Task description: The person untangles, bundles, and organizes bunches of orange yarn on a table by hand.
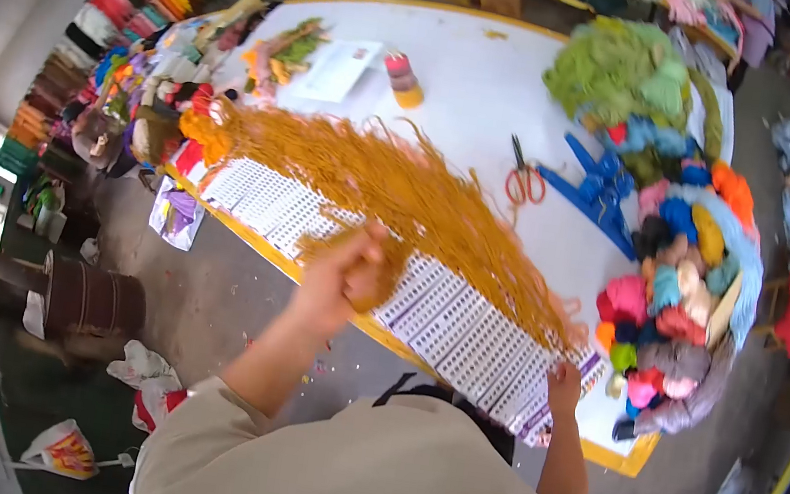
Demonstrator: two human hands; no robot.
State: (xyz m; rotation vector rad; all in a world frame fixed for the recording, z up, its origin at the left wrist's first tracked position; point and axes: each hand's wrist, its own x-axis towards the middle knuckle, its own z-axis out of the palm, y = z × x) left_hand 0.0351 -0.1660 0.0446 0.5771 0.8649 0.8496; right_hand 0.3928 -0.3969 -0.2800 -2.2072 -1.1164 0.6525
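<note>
A long spread of mustard-yellow yarn lies across the table, over a long white printed chart with rows of small marks. My left hand is closed around a bundle of the mustard yarn, just above the near side of the chart. At the chart's right end my right hand is closed, fingers pressed together close to the yarn's ends. What it pinches is too small to make out. Paler pinkish strands show along the far edge of the yarn.
Red-handled scissors and a blue plastic object lie beyond the yarn. Mixed yarn balls and green yarn crowd the right side. Farther back are a striped thread cone and a white sheet. Colourful skeins line the left wall.
</note>
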